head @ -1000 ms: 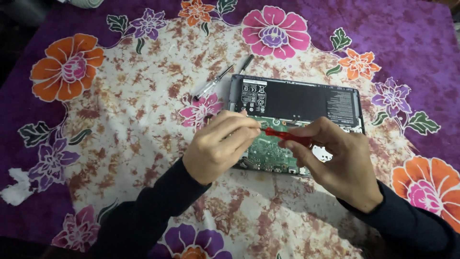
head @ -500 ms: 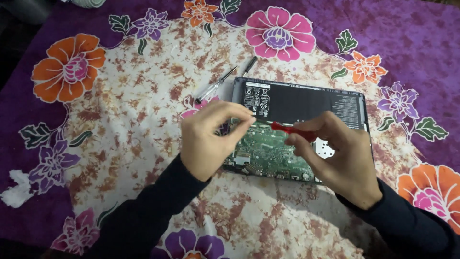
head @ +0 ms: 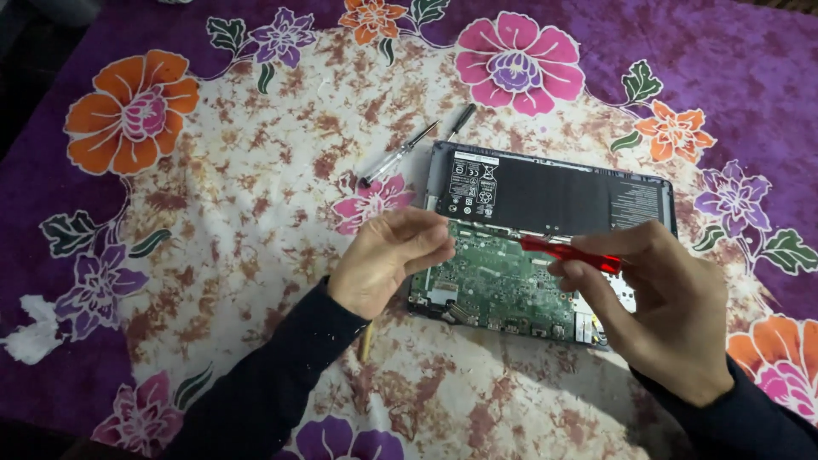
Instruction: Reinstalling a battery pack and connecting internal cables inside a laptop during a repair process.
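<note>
An opened laptop base (head: 554,243) lies on the cloth, with a black battery (head: 545,196) along its far side and a green circuit board (head: 503,285) nearer me. My right hand (head: 665,311) grips a red-handled screwdriver (head: 573,253), its tip pointing left over the board. My left hand (head: 392,255) hovers at the board's left edge, fingers pinched together; whether they hold something small is not visible.
A flowered purple and white cloth (head: 213,221) covers the surface. A clear-handled screwdriver (head: 396,158) and a black tool (head: 460,122) lie just beyond the laptop's left corner. A crumpled white tissue (head: 30,332) sits at the left edge.
Both hands have shifted slightly apart over the board; the left hand drew back to the left edge, and the red screwdriver stays in the right hand.
</note>
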